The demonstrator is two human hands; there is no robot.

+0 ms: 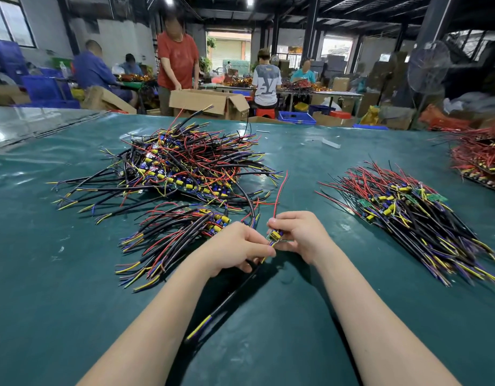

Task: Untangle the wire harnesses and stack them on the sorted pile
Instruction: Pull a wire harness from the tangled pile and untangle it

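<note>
One harness (275, 235) is held between both hands, just above the green mat (73, 274). Left hand (235, 246) is pinched on the yellow-blue leads, right hand (302, 235) curled round the small board. Limp black cable should be pulled straight, then laid parallel on the neat pile (173, 238), clear of the springy tangled heap (185, 165).

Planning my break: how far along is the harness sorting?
Done: an aligned stack at right and a smaller stack beside the left hand. In hand: it and the right hand pinch one harness. Left: the large tangled heap behind.
</note>
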